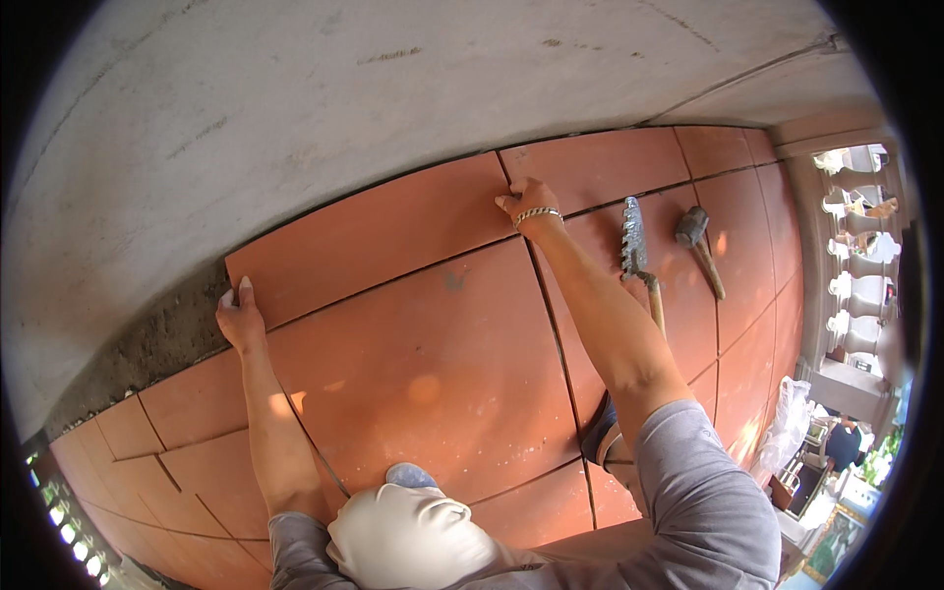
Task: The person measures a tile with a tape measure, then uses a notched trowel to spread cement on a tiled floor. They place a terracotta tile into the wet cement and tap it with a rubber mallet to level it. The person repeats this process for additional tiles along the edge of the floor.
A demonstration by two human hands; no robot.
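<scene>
A long terracotta floor tile (383, 231) lies along the foot of the grey wall. My left hand (241, 317) is closed round its left end, thumb up at the corner. At the tile's right end, my right hand (533, 208) has its fingers curled over the edge by the dark joint, its fingertips partly hidden. A bracelet circles my right wrist. To the right of that arm, a notched trowel (634, 236) with a wooden handle rests on the laid tiles. Beside it lies a mallet (691, 226) with a dark head and wooden handle.
The plain grey wall (295, 88) runs along the far side. Left of the held tile, a strip of rough grey bedding (172, 344) shows. Larger terracotta tiles (423, 364) lie nearer me. A balustrade (854, 256) and a clear plastic bag (787, 423) are at the right.
</scene>
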